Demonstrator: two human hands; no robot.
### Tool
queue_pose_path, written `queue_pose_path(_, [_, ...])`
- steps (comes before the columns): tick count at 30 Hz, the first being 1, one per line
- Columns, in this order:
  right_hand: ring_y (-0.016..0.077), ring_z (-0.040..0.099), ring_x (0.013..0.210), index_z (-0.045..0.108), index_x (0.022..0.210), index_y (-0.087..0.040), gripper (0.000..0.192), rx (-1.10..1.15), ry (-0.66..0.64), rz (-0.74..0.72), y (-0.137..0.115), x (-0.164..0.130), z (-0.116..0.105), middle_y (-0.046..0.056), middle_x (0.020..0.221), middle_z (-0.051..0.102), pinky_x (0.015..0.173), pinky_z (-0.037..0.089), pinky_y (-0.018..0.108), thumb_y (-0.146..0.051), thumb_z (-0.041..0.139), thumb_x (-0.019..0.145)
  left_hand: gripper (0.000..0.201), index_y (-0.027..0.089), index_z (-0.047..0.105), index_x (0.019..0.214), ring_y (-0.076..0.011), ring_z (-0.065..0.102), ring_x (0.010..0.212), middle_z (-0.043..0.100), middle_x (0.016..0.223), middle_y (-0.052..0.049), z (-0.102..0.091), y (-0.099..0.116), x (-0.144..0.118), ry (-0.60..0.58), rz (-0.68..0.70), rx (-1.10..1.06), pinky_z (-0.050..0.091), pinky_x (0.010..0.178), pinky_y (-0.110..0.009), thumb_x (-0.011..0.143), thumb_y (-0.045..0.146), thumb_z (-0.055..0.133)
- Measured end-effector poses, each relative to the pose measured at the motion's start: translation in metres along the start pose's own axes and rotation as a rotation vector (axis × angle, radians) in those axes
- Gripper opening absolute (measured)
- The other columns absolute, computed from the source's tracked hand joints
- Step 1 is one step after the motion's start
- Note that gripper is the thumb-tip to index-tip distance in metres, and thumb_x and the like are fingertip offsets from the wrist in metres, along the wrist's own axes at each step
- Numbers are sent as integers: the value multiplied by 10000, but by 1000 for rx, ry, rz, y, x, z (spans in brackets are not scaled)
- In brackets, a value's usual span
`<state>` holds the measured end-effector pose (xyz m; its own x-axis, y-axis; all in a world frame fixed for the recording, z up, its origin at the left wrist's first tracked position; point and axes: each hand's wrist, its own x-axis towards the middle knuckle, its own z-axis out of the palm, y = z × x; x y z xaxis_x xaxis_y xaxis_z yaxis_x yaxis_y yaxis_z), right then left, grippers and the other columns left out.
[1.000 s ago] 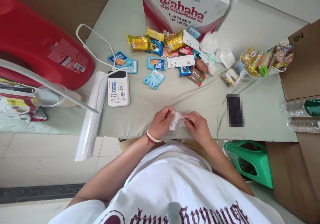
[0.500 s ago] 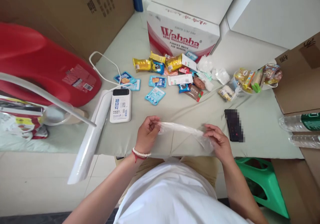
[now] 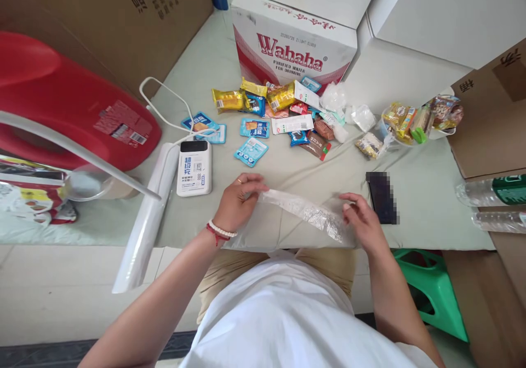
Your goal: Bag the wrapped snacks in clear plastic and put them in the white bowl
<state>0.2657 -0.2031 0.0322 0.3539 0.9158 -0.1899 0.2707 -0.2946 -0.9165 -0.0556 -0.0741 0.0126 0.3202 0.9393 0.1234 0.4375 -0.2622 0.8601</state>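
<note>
Grey-green table (image 3: 287, 165), lower centre: left hand (image 3: 237, 201) and right hand (image 3: 361, 224) pinch a clear plastic bag (image 3: 304, 212) stretched between them.

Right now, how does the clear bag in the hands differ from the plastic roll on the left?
The clear bag is pulled out flat and crinkled, stretched between the left hand and right hand; the plastic roll is wound into a smooth tube that nobody touches. The bag looks see-through, the roll milky white. The bag lies across the table's near edge; the roll runs lengthwise and overhangs it. Both are thin plastic film.
</note>
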Motion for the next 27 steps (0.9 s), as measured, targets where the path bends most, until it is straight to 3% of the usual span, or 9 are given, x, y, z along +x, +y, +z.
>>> queue_pose_path(3, [172,575,650,729,1124,-267,319,-211,-81,-39,15,-4,14,39,948,718,621,492,326,-398,752,834,345,225,706,1175,-311,543,1284,591,1318,-126,0,5,-4,253,26,194,486,1084,-499,835,262,660])
queue_pose_path(6, [180,593,680,729,910,-239,149,-321,-95,-101,17,-10,28,28,836,685,654,480,316,-377,675,898,247,204,683,1063,-236,626,975,628,1125,-104,12,20,-22,377,-47,104,548,828,-376,845,321,682])
queue_pose_path(8, [170,590,685,709,898,-230,152,-389,-59,-150,10,-18,36,24,837,672,670,469,304,-342,616,942,156,207,663,884,-157,576,715,627,860,-35,29,34,-37,189,-130,-122,500,670,-295,868,362,669])
queue_pose_path(10, [163,595,702,695,947,-226,152,-452,-27,-211,-1,-29,42,27,873,670,689,461,296,-309,571,976,237,205,644,826,-128,518,607,596,720,2,50,48,-46,-79,-283,-371,444,578,-260,868,437,673])
queue_pose_path(12, [166,608,736,681,972,-226,162,-507,-30,-277,-12,-41,50,34,899,669,705,453,292,-278,531,1002,322,200,638,836,-112,469,541,559,653,28,70,57,-47,-215,-435,-524,390,523,-249,851,519,676])
queue_pose_path(18, [157,603,752,666,956,-225,170,-480,-115,-313,-24,-64,65,32,908,662,689,428,277,-212,501,997,330,188,614,779,-83,414,524,531,645,48,93,60,-36,-174,-521,-654,335,502,-231,763,498,726])
queue_pose_path(21, [135,537,661,669,908,-217,160,-274,-242,-173,-24,-64,60,8,826,635,631,410,263,-315,572,989,337,179,636,796,-79,402,515,523,630,54,91,54,-39,-231,-510,-694,347,512,-234,772,504,723])
queue_pose_path(23, [125,477,605,668,887,-211,277,-119,-318,-39,-23,-59,54,-4,764,606,576,378,259,-449,578,995,348,173,654,821,-83,420,524,533,633,49,89,52,-43,-252,-490,-689,359,527,-238,793,514,712])
queue_pose_path(27, [104,424,577,675,1021,-214,389,33,-239,116,-22,-45,52,3,861,647,531,331,253,-592,627,942,335,170,669,843,-94,463,550,556,650,38,87,51,-49,-289,-458,-680,380,556,-246,817,501,707])
